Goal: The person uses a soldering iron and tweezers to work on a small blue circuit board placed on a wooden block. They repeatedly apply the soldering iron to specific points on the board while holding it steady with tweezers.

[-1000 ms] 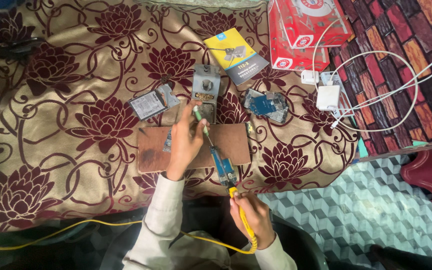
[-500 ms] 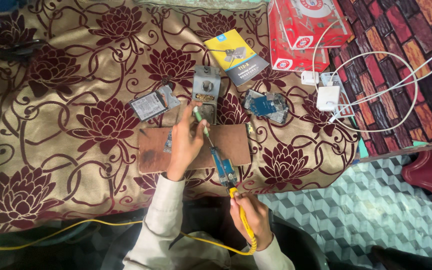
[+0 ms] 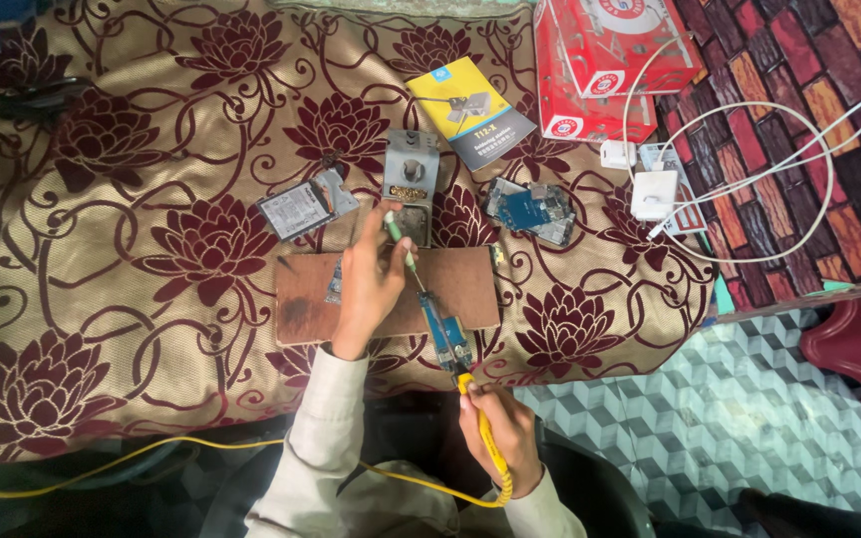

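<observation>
Nearest the camera, the right hand (image 3: 502, 430) was closed in a grip around the yellow handle of a soldering iron (image 3: 470, 399), its yellow cord (image 3: 151, 453) looping away to the left along the lower edge of the bed (image 3: 82, 299). From that grip the iron ran up and slightly left – its long axis leaned toward the brown wooden board (image 3: 465, 289) – and its blue forward section crossed the board's near edge, the tip ending close beside the left hand (image 3: 366, 284).

The left hand lay on the board itself, fingers curled together on a slim pale-green tool (image 3: 397, 234) that pointed up past the board's far edge. Whether that tool pinned a small part down could not be told; the hand hid the spot. A small bluish piece (image 3: 335, 284) showed at the hand's left side, on the board. So the work spot sat up and left of the right-hand grip, in line with the iron, and the left hand was by far the nearer to it.

Just beyond the board's far edge stood a grey metal holder (image 3: 411, 179). Left of that lay a flat silvery module (image 3: 303, 207), and right of the board's far corner a phone with its back off (image 3: 528, 211). Farther off were a blue-and-yellow booklet (image 3: 470, 110), a red box (image 3: 610, 60), and – well to the board's right – white chargers with a coiled white cable (image 3: 749, 169).
</observation>
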